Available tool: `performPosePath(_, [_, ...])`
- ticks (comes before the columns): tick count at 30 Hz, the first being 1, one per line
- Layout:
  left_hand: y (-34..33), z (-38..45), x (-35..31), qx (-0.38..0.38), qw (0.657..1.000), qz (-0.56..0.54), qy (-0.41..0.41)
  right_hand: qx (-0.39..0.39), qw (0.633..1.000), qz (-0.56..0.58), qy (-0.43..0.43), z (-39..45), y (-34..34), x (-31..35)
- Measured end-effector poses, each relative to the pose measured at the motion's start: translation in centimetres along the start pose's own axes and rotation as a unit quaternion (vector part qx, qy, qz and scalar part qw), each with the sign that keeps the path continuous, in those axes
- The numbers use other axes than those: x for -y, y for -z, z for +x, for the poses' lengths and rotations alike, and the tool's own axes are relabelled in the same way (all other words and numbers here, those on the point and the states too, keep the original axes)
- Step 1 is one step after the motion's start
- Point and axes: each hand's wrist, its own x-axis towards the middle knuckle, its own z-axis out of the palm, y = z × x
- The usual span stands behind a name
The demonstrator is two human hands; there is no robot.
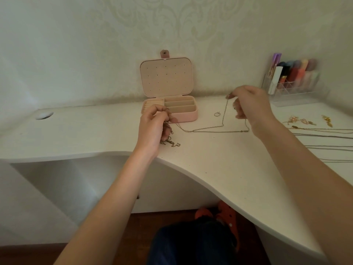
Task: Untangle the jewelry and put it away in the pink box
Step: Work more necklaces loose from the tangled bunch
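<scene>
The pink box (188, 116) stands open against the wall, lid upright, its compartments showing nothing inside. My left hand (154, 127) hovers just in front of the box and pinches a tangled clump of gold chain (170, 142) whose end trails on the desk. A thin silver chain (215, 129) runs from that clump across the desk to my right hand (248, 102), which pinches it and lifts it in a loop. A small ring (216, 114) lies between the box and my right hand.
A white desk (219, 159) with a curved front edge holds everything. At the right lie gold earrings (303, 121) and several long chains (324, 138). A clear organiser with lipsticks (292, 79) stands at the back right. A round cable hole (44, 115) is at the left.
</scene>
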Motion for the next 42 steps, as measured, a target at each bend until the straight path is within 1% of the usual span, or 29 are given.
performPosePath(2, [-0.1,-0.2,-0.2,0.021,1.000,0.001,0.007,0.055,0.997,-0.049,0.025,-0.3,-0.8,-0.3])
performPosePath(4, [-0.1,-0.3,-0.4,0.040,0.999,0.004,0.014,0.100,0.982,-0.148,0.057,-0.7,-1.4,-0.7])
performPosePath(6, [-0.1,-0.5,-0.5,0.057,0.998,-0.002,0.019,0.118,0.965,-0.219,0.082,-1.0,-2.0,-1.1])
performPosePath(7, [-0.1,-0.5,-0.6,0.066,0.998,-0.006,0.020,0.116,0.962,-0.229,0.097,-1.2,-2.2,-1.3])
performPosePath(9, [-0.2,-0.6,-0.7,0.085,0.996,-0.008,0.023,0.118,0.960,-0.206,0.147,-1.6,-2.8,-1.2])
performPosePath(11, [-0.2,-0.7,-0.7,0.101,0.995,-0.001,0.021,0.152,0.959,-0.150,0.185,-2.3,-3.6,-0.7])
performPosePath(13, [-0.2,-0.6,-0.6,0.115,0.993,0.007,0.021,0.190,0.955,-0.113,0.197,-3.1,-4.4,-0.5])
performPosePath(14, [-0.2,-0.5,-0.5,0.123,0.992,0.010,0.022,0.205,0.952,-0.111,0.198,-3.4,-4.8,-0.6])
performPosePath(16, [-0.1,-0.4,-0.4,0.140,0.990,0.016,0.023,0.224,0.942,-0.140,0.208,-3.7,-5.4,-1.3])
performPosePath(18, [-0.1,-0.3,-0.3,0.148,0.988,0.020,0.024,0.222,0.942,-0.145,0.204,-3.6,-5.8,-1.8])
performPosePath(21, [0.0,-0.2,-0.3,0.147,0.989,0.019,0.022,0.195,0.965,-0.082,0.157,-3.3,-5.9,-1.9])
performPosePath(23, [0.0,-0.2,-0.3,0.150,0.988,0.025,0.023,0.179,0.973,-0.062,0.128,-3.0,-5.9,-2.0])
performPosePath(26, [0.0,-0.1,-0.1,0.160,0.986,0.041,0.024,0.211,0.960,-0.085,0.161,-2.7,-5.9,-2.2])
performPosePath(28, [0.0,-0.1,-0.1,0.160,0.986,0.047,0.022,0.212,0.958,-0.087,0.172,-2.6,-5.9,-2.3])
performPosePath(32, [0.0,-0.2,-0.2,0.158,0.986,0.050,0.017,0.191,0.971,-0.032,0.142,-2.5,-5.5,-1.8])
performPosePath(36, [0.0,-0.3,-0.2,0.160,0.985,0.053,0.018,0.248,0.965,0.008,0.087,-2.9,-5.1,-1.2])
performPosePath(39, [0.0,-0.4,-0.3,0.164,0.985,0.050,0.019,0.289,0.954,0.036,0.070,-3.1,-5.3,-1.2])
performPosePath(40, [0.0,-0.4,-0.3,0.167,0.985,0.050,0.020,0.287,0.955,0.030,0.072,-3.1,-5.3,-1.2])
performPosePath(42, [0.1,-0.4,-0.3,0.171,0.984,0.049,0.023,0.257,0.963,-0.009,0.080,-3.0,-5.2,-1.1])
